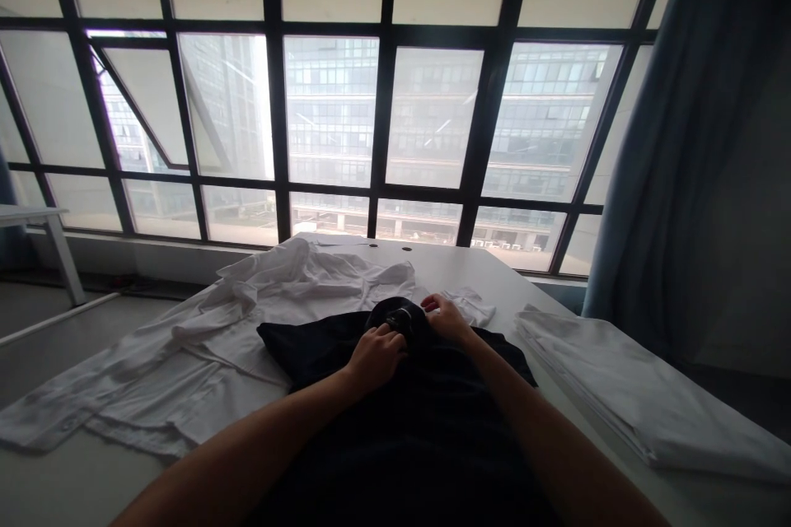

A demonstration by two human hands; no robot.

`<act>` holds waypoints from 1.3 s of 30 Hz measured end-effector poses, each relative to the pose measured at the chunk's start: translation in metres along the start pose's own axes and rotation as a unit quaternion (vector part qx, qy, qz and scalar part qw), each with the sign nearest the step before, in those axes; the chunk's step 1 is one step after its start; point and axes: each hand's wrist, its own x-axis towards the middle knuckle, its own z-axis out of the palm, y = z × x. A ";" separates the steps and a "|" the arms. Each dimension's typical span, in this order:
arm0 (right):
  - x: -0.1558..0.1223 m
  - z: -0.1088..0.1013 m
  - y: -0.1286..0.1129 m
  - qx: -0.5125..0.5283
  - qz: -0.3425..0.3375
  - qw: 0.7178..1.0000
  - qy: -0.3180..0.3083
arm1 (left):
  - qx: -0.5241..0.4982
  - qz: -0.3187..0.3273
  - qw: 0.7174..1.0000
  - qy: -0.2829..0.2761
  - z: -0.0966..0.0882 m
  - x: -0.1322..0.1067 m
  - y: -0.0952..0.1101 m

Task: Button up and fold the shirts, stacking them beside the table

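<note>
A dark short-sleeved shirt [408,428] lies spread on the white table, its collar end away from me. My left hand [378,356] is at the left of the collar opening, its fingers curled over the fabric and closed on it. At the collar's right edge, my right hand [446,319] rests with its fingers bent and somewhat apart. The collar [395,305] forms a raised ring between both hands, and something pale shows inside the neck opening, too small to make out.
Rumpled white shirts [216,346] cover the table's left and far side. A folded white cloth [643,387] lies along the right. The white table [457,263] reaches toward large windows [330,107]. A blue curtain [655,181] hangs at right, and another white table [30,216] stands at left.
</note>
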 end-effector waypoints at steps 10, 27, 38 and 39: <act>-0.014 -0.005 -0.022 -0.204 -0.129 0.969 -0.061 | 0.009 0.009 1.000 0.015 0.002 -0.002 -0.007; -0.029 0.006 -0.045 -0.351 -0.178 0.919 -0.017 | -0.024 0.055 0.998 -0.034 0.007 -0.001 -0.017; -0.018 -0.022 -0.037 -0.203 -0.203 0.957 0.036 | 0.006 0.084 0.994 0.075 -0.033 0.004 -0.071; -0.016 -0.023 -0.036 -0.184 -0.198 0.962 0.046 | 0.004 0.063 0.993 0.099 -0.032 0.004 -0.077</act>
